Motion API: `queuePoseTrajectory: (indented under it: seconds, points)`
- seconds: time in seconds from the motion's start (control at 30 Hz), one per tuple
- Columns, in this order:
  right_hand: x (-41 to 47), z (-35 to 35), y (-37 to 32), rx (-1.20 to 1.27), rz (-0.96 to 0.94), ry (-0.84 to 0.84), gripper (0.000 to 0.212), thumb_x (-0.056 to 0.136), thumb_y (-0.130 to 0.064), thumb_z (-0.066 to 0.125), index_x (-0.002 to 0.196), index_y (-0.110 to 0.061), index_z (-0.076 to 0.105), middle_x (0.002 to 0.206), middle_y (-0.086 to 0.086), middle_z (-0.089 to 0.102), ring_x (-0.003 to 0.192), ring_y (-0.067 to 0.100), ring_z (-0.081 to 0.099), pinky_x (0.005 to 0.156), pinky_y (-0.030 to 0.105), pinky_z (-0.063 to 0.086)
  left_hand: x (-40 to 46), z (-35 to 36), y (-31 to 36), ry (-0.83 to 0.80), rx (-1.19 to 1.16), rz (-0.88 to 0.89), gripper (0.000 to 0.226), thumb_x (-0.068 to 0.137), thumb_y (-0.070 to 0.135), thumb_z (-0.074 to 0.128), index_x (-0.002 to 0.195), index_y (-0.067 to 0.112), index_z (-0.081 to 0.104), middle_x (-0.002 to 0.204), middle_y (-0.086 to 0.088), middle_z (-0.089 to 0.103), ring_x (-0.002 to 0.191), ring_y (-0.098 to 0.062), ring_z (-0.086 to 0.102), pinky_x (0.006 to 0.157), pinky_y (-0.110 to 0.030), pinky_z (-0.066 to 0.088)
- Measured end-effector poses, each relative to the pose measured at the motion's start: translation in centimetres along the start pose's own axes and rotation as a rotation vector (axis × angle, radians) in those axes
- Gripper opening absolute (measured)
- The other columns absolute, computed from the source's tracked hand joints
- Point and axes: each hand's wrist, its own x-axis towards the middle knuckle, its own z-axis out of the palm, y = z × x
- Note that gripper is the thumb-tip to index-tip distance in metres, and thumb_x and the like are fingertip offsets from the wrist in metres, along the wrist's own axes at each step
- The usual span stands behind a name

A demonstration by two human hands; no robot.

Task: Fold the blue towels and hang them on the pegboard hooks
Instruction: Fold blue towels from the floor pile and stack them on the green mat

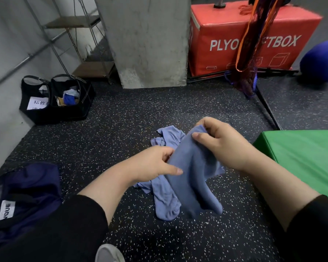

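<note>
A gym: speckled rubber floor [121, 114], a red plyo box [225, 31], a green mat [301, 154].

The floor [121, 120] is black with lots of little white dots all over it. The towel [193, 178] held up in the middle is soft blue, and the crumpled towels [167, 201] under it are a lighter, purple-like blue. The big box [225, 31] at the back is red with white letters and white box drawings on it. A net [252, 44] hanging in front of it is dark with orange edges. The ball [320, 59] is deep blue. The mat [307, 154] is bright green. The bags [55, 103] by the grey wall [4, 44] are black, one with a white paper sign. The pillar [146, 38] is grey. Both sleeves [80, 224] are black.
</note>
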Motion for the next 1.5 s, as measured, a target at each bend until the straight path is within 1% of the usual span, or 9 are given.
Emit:
queuePoseTrajectory:
  seconds: [0.1,0.3,0.43,0.73,0.97,1.1,1.17,1.33,1.5]
  points:
    - [-0.2,-1.5,0.8,-0.004,0.039,0.053,0.01,0.096,-0.017,0.06,0.088,-0.022,0.059,0.063,-0.011,0.053,0.061,0.01,0.043,0.061,0.034,0.036,0.1,-0.6,-1.0,0.102,0.322,-0.099,0.022,0.086,0.014,0.073,0.071,0.008,0.057,0.061,0.003,0.049,0.053,-0.01,0.038,0.052,-0.029,0.029]
    - [-0.7,-3.3,2.4,-0.221,0.16,0.064,0.016,0.098,-0.021,0.061,0.096,-0.031,0.072,0.079,-0.014,0.07,0.072,0.002,0.06,0.064,0.02,0.044,-0.7,-2.7,-2.9,0.335,0.632,-0.246,0.016,0.087,0.017,0.059,0.074,0.009,0.059,0.061,0.002,0.053,0.058,-0.02,0.043,0.052,-0.032,0.028]
    - [-0.9,-3.6,3.4,-0.272,0.231,0.107,0.02,0.098,-0.018,0.057,0.084,-0.024,0.069,0.076,0.001,0.07,0.066,0.011,0.054,0.066,0.033,0.048,-1.6,-3.8,-3.8,0.519,0.727,-0.287,0.018,0.099,0.026,0.051,0.082,0.022,0.057,0.074,0.004,0.061,0.075,-0.022,0.059,0.06,-0.033,0.038]
    - [-0.7,-4.0,2.9,-0.107,0.289,0.339,0.024,0.082,-0.042,0.05,0.092,-0.032,0.069,0.078,0.009,0.071,0.073,0.032,0.067,0.072,0.057,0.059,-2.3,-5.4,-3.6,0.791,0.604,-0.098,0.013,0.101,0.016,0.054,0.095,0.02,0.065,0.086,0.004,0.064,0.078,-0.018,0.057,0.062,-0.033,0.038]
    - [-0.4,-4.0,2.2,0.173,0.372,0.391,0.019,0.092,-0.021,0.054,0.088,-0.015,0.072,0.075,0.006,0.067,0.072,0.019,0.06,0.068,0.047,0.056,-1.1,-5.4,-2.8,0.936,-0.268,-0.067,0.03,0.091,0.045,0.063,0.083,0.016,0.067,0.081,-0.014,0.068,0.075,-0.02,0.056,0.074,-0.042,0.051]
    - [-0.2,-2.7,2.6,0.313,0.475,0.267,0.022,0.093,-0.007,0.052,0.089,0.013,0.061,0.08,0.018,0.059,0.078,0.026,0.056,0.077,0.053,0.059,-0.4,-3.4,-2.3,0.866,-0.554,-0.107,0.034,0.095,0.029,0.067,0.095,-0.004,0.061,0.084,-0.011,0.061,0.077,-0.022,0.054,0.071,-0.043,0.048]
    - [-0.2,-1.6,2.4,0.353,0.511,0.225,0.02,0.091,-0.006,0.054,0.081,0.008,0.065,0.077,0.019,0.057,0.077,0.027,0.054,0.073,0.05,0.061,0.0,-2.2,-1.8,0.878,-0.628,-0.109,0.033,0.096,0.022,0.068,0.098,-0.011,0.06,0.085,-0.012,0.06,0.077,-0.022,0.053,0.07,-0.041,0.046]
    - [-0.6,1.8,0.4,0.476,0.536,0.179,0.023,0.096,-0.005,0.053,0.078,-0.005,0.068,0.073,0.015,0.063,0.068,0.022,0.059,0.057,0.028,0.054,0.5,0.2,0.1,0.9,-0.442,-0.017,0.03,0.09,0.029,0.073,0.079,0.002,0.066,0.068,-0.008,0.053,0.066,-0.015,0.043,0.062,-0.034,0.036]
    - [-0.9,4.4,-0.5,0.633,0.574,0.158,0.017,0.097,-0.007,0.055,0.089,-0.001,0.069,0.087,0.027,0.067,0.078,0.029,0.065,0.061,0.031,0.057,0.5,2.7,1.8,0.877,-0.153,0.089,0.034,0.092,0.028,0.073,0.075,0.0,0.063,0.06,-0.004,0.05,0.057,-0.013,0.037,0.056,-0.033,0.035]
